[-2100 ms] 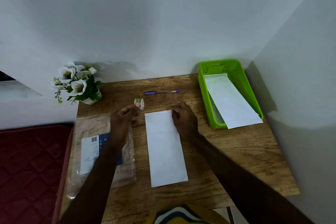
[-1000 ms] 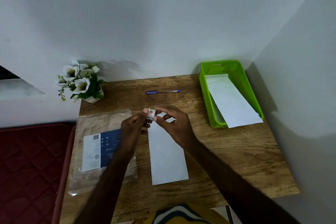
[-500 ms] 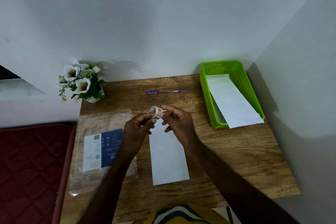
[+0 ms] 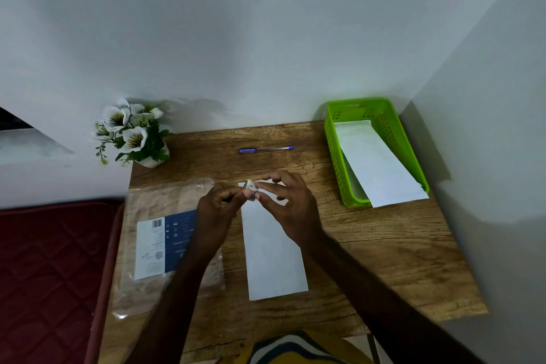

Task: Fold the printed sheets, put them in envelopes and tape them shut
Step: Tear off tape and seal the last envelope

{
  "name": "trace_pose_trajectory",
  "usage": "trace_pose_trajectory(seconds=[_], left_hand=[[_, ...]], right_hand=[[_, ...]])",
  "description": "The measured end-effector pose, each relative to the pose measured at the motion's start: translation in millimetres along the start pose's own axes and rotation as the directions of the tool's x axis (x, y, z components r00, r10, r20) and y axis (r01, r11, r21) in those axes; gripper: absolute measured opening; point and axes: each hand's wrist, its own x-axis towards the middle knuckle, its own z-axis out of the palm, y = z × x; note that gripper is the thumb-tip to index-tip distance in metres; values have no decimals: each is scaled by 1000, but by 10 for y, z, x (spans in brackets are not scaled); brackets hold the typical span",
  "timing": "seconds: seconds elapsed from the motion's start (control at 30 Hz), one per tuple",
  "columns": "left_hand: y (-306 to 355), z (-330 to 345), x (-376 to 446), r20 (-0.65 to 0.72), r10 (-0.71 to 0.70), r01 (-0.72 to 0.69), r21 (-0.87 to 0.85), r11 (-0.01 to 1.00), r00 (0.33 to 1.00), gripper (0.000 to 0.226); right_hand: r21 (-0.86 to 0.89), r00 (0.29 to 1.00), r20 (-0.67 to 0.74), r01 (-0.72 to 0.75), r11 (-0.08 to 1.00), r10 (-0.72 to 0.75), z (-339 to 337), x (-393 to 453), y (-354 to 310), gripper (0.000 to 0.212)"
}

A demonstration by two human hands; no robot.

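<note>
A long white envelope [image 4: 273, 257] lies lengthwise in the middle of the wooden desk [image 4: 384, 254]. Just above its far end both hands meet around a small roll of tape [image 4: 250, 186]. My left hand [image 4: 217, 210] pinches the roll from the left. My right hand [image 4: 291, 204] holds it from the right with thumb and forefinger, the other fingers spread. The hands hide the envelope's far end. Another white envelope [image 4: 375, 162] leans in a green basket [image 4: 334, 151] at the back right, its near end sticking out over the rim.
A clear plastic packet with a blue and white label [image 4: 165, 245] lies on the desk's left side. A blue pen [image 4: 266, 150] rests near the back wall. A pot of white flowers [image 4: 133, 133] stands at the back left corner. A red mattress [image 4: 50, 275] lies left of the desk.
My left hand brought the tape roll from the desk over the envelope's far end. My right hand left the envelope and joined it; both now work the roll between their fingertips.
</note>
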Motion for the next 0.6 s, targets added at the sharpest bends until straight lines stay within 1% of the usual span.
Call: trace_pose_trajectory(seconds=[0.13, 0.2, 0.3, 0.37, 0.5, 0.6], left_hand=[[36, -50, -17, 8, 22, -22, -5, 1000, 1000, 10], [41, -58, -25, 5, 31, -31, 3, 1000, 999, 14], [58, -55, -29, 8, 42, -42, 21, 999, 999, 23], [64, -52, -38, 15, 46, -46, 7, 999, 999, 23], [65, -43, -56, 16, 35, -35, -13, 999, 999, 22], [56, -31, -57, 2, 37, -37, -12, 999, 999, 19]], right_hand=[[12, 997, -20, 79, 997, -79, -17, 3, -19, 23], [23, 995, -17, 95, 995, -95, -24, 4, -30, 23], [68, 997, -20, 77, 995, -75, -17, 4, -63, 24], [80, 999, -16, 52, 995, -51, -1, 3, -96, 24], [25, 999, -42, 35, 999, -34, 32, -16, -160, 20], [65, 997, -71, -29, 997, 33, 62, -30, -191, 18]])
